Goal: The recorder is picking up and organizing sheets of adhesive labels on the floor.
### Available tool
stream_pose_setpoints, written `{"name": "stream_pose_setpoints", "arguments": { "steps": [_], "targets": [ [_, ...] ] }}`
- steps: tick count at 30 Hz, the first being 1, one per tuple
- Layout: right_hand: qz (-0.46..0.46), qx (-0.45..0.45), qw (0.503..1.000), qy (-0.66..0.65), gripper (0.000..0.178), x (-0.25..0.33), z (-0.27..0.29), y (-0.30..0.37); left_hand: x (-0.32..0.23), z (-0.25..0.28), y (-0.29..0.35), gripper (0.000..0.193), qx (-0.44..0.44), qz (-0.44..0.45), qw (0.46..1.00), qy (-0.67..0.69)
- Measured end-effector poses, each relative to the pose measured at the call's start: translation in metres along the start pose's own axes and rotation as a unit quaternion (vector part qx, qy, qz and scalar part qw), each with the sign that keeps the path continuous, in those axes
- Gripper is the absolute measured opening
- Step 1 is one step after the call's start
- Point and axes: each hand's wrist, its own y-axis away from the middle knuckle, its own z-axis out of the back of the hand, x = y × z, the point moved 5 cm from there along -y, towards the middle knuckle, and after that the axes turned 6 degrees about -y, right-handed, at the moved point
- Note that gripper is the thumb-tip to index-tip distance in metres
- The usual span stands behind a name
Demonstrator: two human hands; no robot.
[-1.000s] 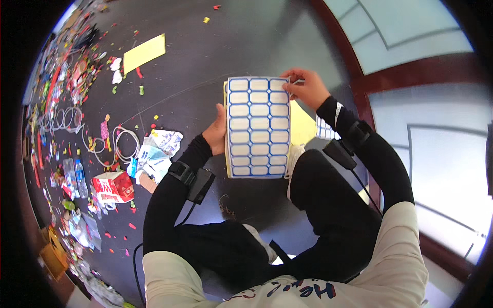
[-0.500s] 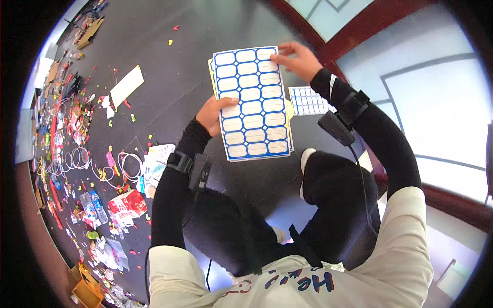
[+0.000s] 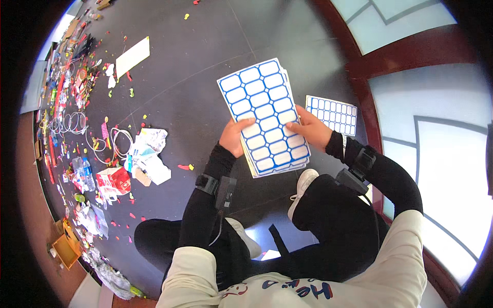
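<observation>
**Both hands holding a stack of blue-bordered label sheets above the floor**

The person is sitting on the dark floor (image 3: 205, 61), legs in black trousers folded below the hands. The left hand (image 3: 235, 137) is gripping the stack of label sheets (image 3: 264, 117) at its 8 o'clock edge, thumb lying across the top sheet and fingers tucked under; that grip is clamped on the stack. The right hand (image 3: 311, 128) is pinching the same stack at its 4 o'clock edge, thumb on top, so its grip is likewise closed on the sheets. The stack is tilting slightly, its upper end leaning toward 11 o'clock, and it is being held up off the floor between the two hands, near the middle of the view.

Just beside the right hand, at 2 o'clock from it, a single label sheet (image 3: 332, 114) is lying flat on the floor. Well apart, toward 10 o'clock, a white card (image 3: 132, 56) is resting on the floor. At 9 o'clock from the hands, crumpled paper (image 3: 149, 151), a coil of white cord (image 3: 117, 141) and a red carton (image 3: 114, 180) are lying among scattered coloured scraps. A plastic bottle (image 3: 86, 172) is lying just left of the carton.
</observation>
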Motion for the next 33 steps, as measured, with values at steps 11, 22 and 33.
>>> {"name": "stream_pose_setpoints", "arguments": {
  "steps": [11, 22, 33],
  "targets": [
    [-0.055, 0.084, 0.992, -0.078, 0.048, -0.039, 0.017, -0.047, 0.023, 0.040, -0.032, 0.054, 0.007, 0.059, 0.998, 0.013],
    [-0.039, 0.201, 0.979, 0.001, 0.046, -0.024, 0.010, -0.062, -0.009, 0.020, -0.006, 0.051, 0.002, 0.032, 0.996, -0.081],
    [0.050, -0.008, 0.868, 0.494, 0.037, -0.081, 0.123, -0.153, 0.009, 0.047, 0.001, 0.049, -0.068, 0.003, 0.997, -0.028]
  ]
}}
